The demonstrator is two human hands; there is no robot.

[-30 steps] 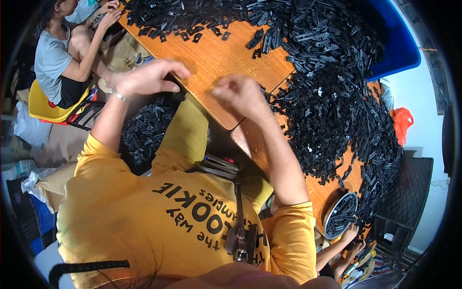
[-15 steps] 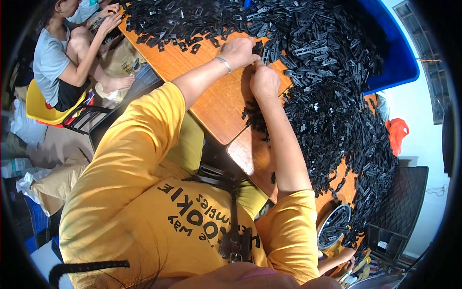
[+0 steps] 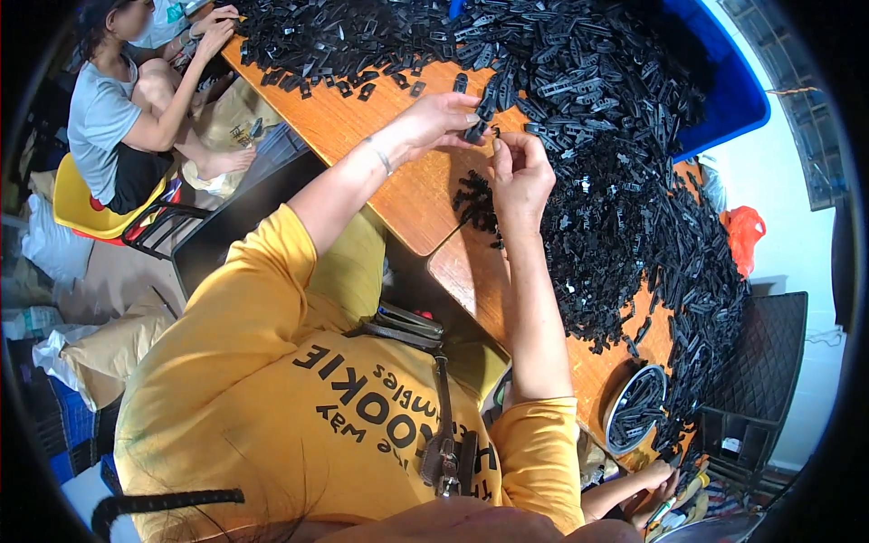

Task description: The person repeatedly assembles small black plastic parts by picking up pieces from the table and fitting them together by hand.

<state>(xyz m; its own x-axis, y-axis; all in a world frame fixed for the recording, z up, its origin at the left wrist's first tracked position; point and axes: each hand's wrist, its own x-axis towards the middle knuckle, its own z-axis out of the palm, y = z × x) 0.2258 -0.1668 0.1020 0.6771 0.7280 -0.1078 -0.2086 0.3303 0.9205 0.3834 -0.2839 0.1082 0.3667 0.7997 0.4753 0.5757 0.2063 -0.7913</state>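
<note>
While hands (image 3: 480, 136) meet, black clips (image 3: 634, 181) heaped around

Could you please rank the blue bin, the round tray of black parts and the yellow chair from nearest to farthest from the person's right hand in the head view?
From the right hand:
1. Blue bin, up and to the right, past the heap of black parts.
2. Round tray of black parts, lower right, at the table's near end.
3. Yellow chair, far left, under the seated co-worker.
</note>
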